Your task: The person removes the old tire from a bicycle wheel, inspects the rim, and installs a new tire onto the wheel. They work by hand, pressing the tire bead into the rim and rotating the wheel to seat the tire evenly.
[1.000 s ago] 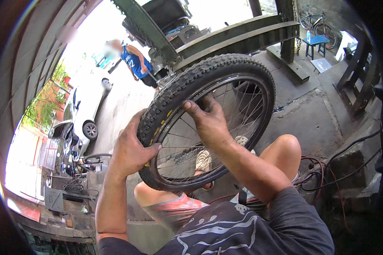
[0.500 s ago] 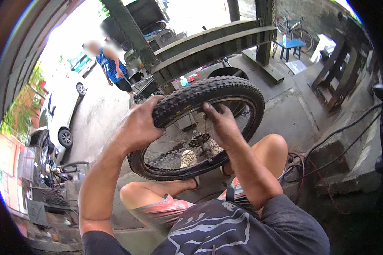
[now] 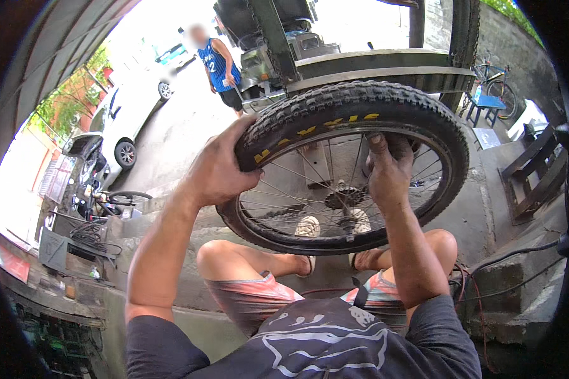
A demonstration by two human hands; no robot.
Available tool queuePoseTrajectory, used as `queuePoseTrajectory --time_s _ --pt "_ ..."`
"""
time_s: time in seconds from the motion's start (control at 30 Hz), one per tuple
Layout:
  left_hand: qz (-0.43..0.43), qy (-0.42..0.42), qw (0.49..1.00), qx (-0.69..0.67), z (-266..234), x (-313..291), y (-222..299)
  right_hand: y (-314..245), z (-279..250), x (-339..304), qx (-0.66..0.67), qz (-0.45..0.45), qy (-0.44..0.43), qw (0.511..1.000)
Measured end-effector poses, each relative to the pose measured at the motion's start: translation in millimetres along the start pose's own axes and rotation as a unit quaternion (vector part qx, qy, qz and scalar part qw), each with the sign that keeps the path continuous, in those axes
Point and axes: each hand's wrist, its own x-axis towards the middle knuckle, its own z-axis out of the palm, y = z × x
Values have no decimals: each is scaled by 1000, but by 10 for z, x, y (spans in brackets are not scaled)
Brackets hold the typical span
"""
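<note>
A spoked bicycle wheel with a knobby black tyre (image 3: 348,104) is held up, tilted, before me over my legs. Yellow lettering runs along the tyre's sidewall. My left hand (image 3: 224,165) grips the tyre at its left side, thumb on the near face and fingers round the tread. Inside the wheel's upper right, my right hand (image 3: 391,167) presses its thumb by the rim's edge; its other fingers are curled and partly hidden. A toothed cog (image 3: 341,199) sits at the hub, with spokes spreading from it. My shoes (image 3: 308,227) show between the spokes.
Beyond the wheel stands a metal frame with a crossbeam (image 3: 385,66). A person in a blue jersey (image 3: 219,66) stands at far left, near a white car (image 3: 123,123). To the right are a blue stool (image 3: 485,106), a dark wooden stand (image 3: 534,170) and cables (image 3: 518,252).
The wheel has moved right and a little up in the picture, and more of its yellow lettering shows. The view has shifted. Both hands still hold the wheel.
</note>
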Motion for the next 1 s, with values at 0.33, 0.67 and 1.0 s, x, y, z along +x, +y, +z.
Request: queuePoseTrajectory --time_s 0.33,0.67,1.0 --pt "-63 42 997 -14 323 -95 91 -188 -126 225 23 -36 -15 999" --pt "-27 -76 997 16 -212 -37 397 -265 -45 124 89 2 -18 996" --pt "-101 -61 983 139 -85 -73 356 292 -82 19 173 117 5 978"
